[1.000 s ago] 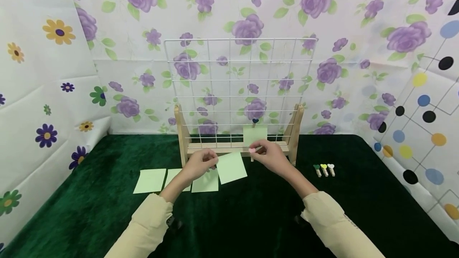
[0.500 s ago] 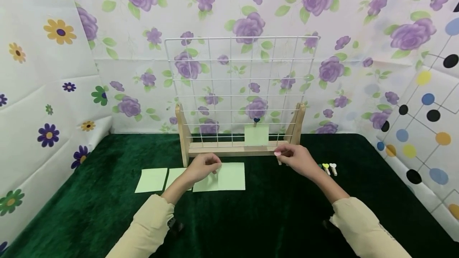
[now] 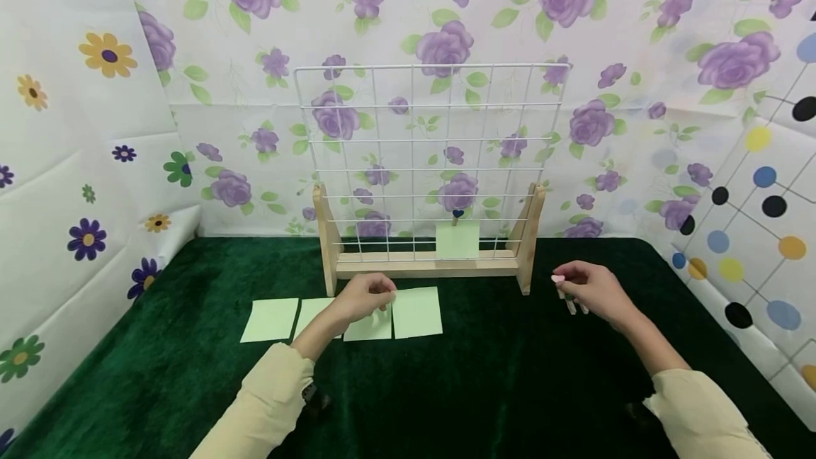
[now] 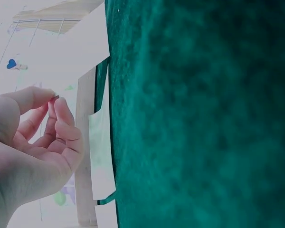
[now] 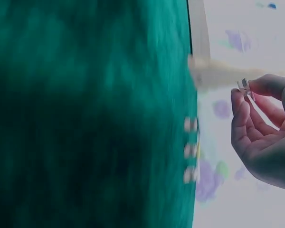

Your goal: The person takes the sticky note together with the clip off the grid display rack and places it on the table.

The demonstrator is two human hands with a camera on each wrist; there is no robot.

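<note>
My left hand pinches the upper left corner of a pale green paper note, which sits slightly askew low over the table. Left of it lie more such notes in a row, partly covered by that hand. At the right, my right hand holds a small clothespin with a pink heart between thumb and fingers; its bare end shows in the right wrist view. Below those fingers lie three more clothespins, their hearts mostly hidden in the head view.
A white wire grid rack on a wooden stand is at the back. One green note hangs on it from a clothespin with a dark blue heart. Dark green velvet cloth covers the table; patterned sheets surround it.
My right hand has moved from beside the note to the right, over the lying clothespins, carrying the pink-heart clothespin. The note in my left hand has dropped lower and straightened somewhat.
</note>
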